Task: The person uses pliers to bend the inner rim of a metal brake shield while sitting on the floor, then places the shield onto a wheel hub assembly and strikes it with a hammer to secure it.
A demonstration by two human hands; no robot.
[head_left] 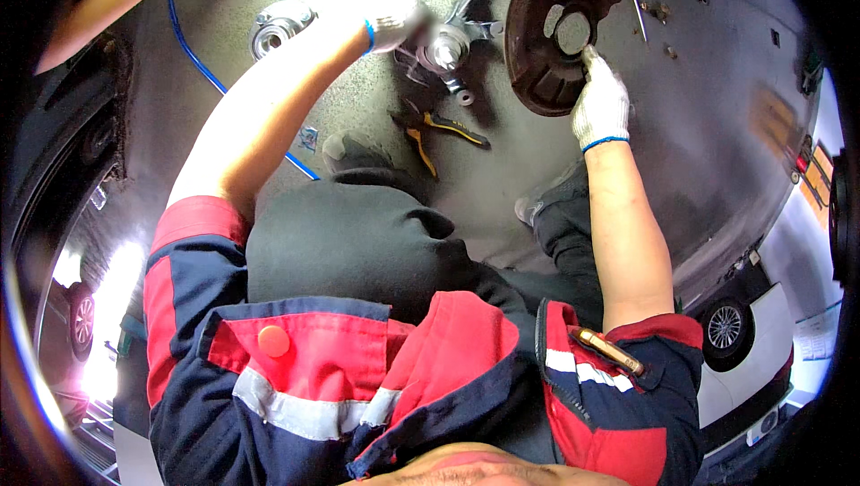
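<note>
My right hand (602, 103), in a white knit glove, grips the lower right edge of a rusty brown brake dust shield (528, 49). The round plate has a large hole in its middle and is tilted up from the floor. My left hand (392, 29), gloved the same way, is beside a metal steering knuckle (445, 49) on the floor. Motion and glare smear its fingers, so I cannot tell whether they grip the knuckle. A wheel hub (276, 29) lies left of that hand. Pliers (439, 134) with yellow and black handles rest open between the knuckle and my feet.
Another person's arm (125, 4) reaches in at the upper left. A blue hose (199, 60) runs across the floor. A screwdriver (638, 13) and several small bolts (661, 11) lie right of the shield. A white car (748, 356) stands at the right. Strong light washes out the top centre.
</note>
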